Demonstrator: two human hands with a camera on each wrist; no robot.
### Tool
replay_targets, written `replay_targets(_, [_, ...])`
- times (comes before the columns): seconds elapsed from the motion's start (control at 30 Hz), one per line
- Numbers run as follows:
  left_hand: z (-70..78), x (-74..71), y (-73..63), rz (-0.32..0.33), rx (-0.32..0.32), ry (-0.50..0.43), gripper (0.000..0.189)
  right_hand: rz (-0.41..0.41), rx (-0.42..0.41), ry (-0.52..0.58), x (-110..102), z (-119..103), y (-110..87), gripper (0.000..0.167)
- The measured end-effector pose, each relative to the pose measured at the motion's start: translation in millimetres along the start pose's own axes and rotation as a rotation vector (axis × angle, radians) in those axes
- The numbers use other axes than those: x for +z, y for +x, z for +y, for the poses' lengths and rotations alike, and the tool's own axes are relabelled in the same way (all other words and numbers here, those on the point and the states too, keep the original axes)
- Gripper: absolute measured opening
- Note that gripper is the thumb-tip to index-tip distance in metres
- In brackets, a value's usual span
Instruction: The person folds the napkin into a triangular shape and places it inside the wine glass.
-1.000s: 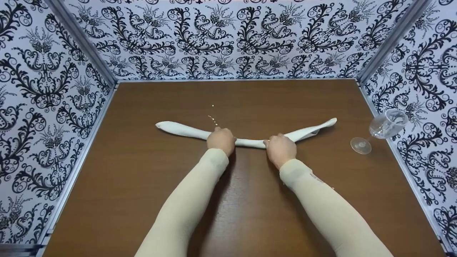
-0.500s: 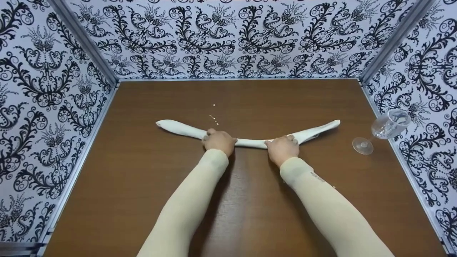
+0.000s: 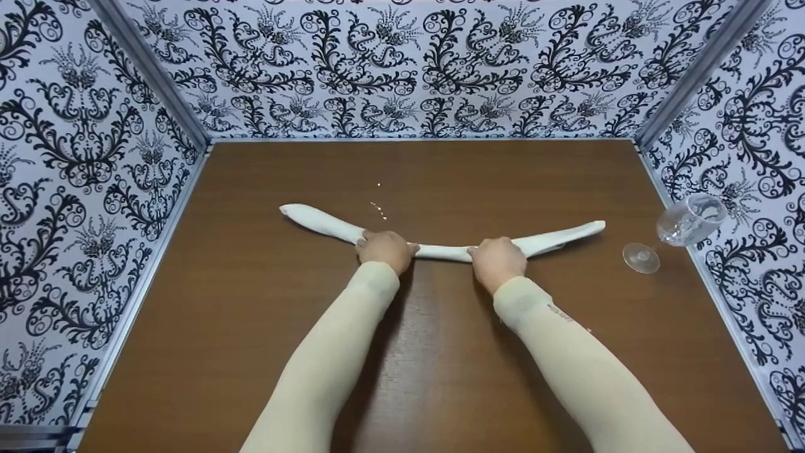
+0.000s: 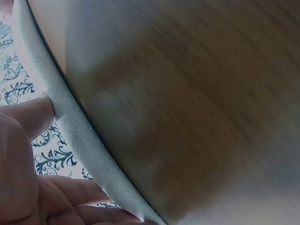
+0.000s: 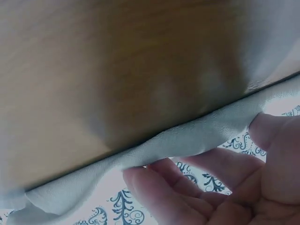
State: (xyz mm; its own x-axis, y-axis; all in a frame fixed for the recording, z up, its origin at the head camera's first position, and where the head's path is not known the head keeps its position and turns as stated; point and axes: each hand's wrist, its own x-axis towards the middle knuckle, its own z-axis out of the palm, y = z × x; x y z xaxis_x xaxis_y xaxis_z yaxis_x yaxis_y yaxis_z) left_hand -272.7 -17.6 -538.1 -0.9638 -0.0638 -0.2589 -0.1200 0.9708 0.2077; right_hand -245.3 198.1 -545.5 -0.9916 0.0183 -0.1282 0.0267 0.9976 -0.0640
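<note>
A long white cloth [image 3: 443,253], rolled into a narrow strip, lies across the middle of the table with both ends angled away. My left hand [image 3: 385,251] grips it left of centre. In the left wrist view the thumb [image 4: 35,115] touches the woven fabric and the fingertips go behind it. To the right, my right hand [image 3: 499,261] holds the roll in the same way. In the right wrist view its fingertips meet the cloth [image 5: 183,140], partly hidden by it. The roll's left end [image 3: 308,217] is rounded; its right end [image 3: 569,236] shows a loose fold.
A clear stemmed glass [image 3: 692,220] lies on its side at the table's right edge, its base [image 3: 641,258] toward the middle. Small pale crumbs [image 3: 380,209] dot the brown table [image 3: 239,352] beyond the left hand. Patterned walls [image 3: 390,69] enclose three sides.
The roll's left end has swung slightly away from me, and its right end has dropped nearer and reaches farther right. The fingers have shifted on the cloth; the hands stay nearly in place.
</note>
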Motion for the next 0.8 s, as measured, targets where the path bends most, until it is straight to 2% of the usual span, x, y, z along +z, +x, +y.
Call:
replay_targets(0.17, [-1.7,0.4,1.5,-0.01,0.022,0.015,0.085,-0.006,-0.058,-0.038,-0.4,-2.7,-0.4,0.051])
replay_targets(0.3, [-2.8,-1.7,0.5,-0.044,0.036,0.012,0.09,0.015,-0.134,-0.098,0.9,-3.4,-2.1,0.034])
replay_targets(0.4, [-3.6,-3.0,1.1,-0.07,0.046,0.012,0.093,0.051,-0.174,-0.141,3.2,-2.9,-4.3,0.035])
replay_targets(0.53, [-5.2,-3.7,3.5,-0.098,0.058,0.015,0.093,0.086,-0.191,-0.165,6.6,-2.2,-5.6,0.047])
replay_targets(0.67, [-7.0,-4.8,3.5,-0.108,0.067,-0.01,0.09,0.051,-0.171,-0.139,7.9,-2.2,-6.2,0.05])
replay_targets(0.8, [-8.1,-5.2,0.8,-0.086,0.079,-0.026,0.089,-0.004,-0.167,-0.115,7.1,-2.1,-5.0,0.055])
